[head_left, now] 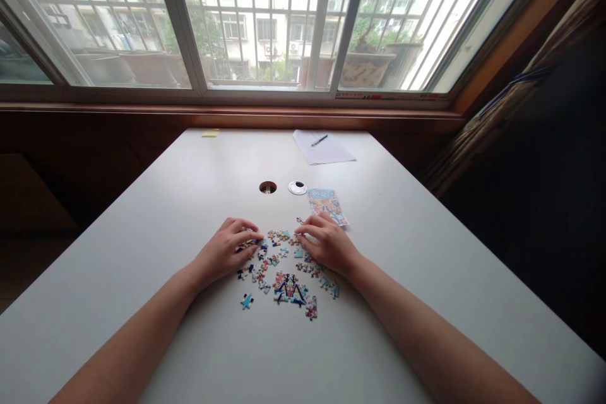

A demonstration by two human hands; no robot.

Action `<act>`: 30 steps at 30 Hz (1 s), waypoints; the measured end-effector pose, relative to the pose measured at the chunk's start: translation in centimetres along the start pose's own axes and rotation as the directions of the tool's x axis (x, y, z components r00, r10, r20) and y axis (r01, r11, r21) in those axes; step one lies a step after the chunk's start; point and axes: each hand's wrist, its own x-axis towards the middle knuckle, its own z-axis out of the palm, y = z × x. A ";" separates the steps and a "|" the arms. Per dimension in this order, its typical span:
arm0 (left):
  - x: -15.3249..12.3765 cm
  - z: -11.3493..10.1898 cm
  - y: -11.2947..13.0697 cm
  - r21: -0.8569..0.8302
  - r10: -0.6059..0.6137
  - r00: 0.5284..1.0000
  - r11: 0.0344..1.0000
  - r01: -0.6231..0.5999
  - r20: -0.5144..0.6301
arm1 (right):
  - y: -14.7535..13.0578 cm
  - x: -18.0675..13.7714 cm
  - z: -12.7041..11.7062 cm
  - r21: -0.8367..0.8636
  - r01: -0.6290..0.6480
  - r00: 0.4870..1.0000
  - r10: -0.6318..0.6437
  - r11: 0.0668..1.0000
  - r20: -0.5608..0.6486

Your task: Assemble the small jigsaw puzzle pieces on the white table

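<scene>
Several small colourful jigsaw pieces lie scattered on the white table in front of me. A joined cluster of pieces sits at the near side of the scatter, and a lone blue piece lies to its left. My left hand rests on the left part of the scatter, fingers curled with the tips pressed on some pieces. My right hand lies on the right part, fingers bent down onto pieces. Just beyond the right hand lies a colourful picture card.
A round cable hole and its white cap sit beyond the pieces. Farther back lie a paper sheet with a pen and a yellow sticky note. A wide window runs behind the table. Dark curtain at right.
</scene>
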 end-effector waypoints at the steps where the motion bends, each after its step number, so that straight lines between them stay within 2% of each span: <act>1: 0.0 0.0 0.0 -0.001 -0.001 1.000 1.000 0.001 -0.001 | 0.0 0.0 0.0 0.000 0.004 1.000 -0.004 1.000 0.004; 13: 0.0 0.2 -0.1 -0.004 0.014 1.000 1.000 -0.014 -0.023 | -1.1 0.4 0.8 -0.053 0.035 0.996 -0.031 0.998 0.079; 30: -0.1 0.0 0.1 -0.014 0.003 1.000 1.000 -0.004 -0.017 | -1.3 0.4 0.4 0.045 0.058 0.994 -0.061 0.997 0.085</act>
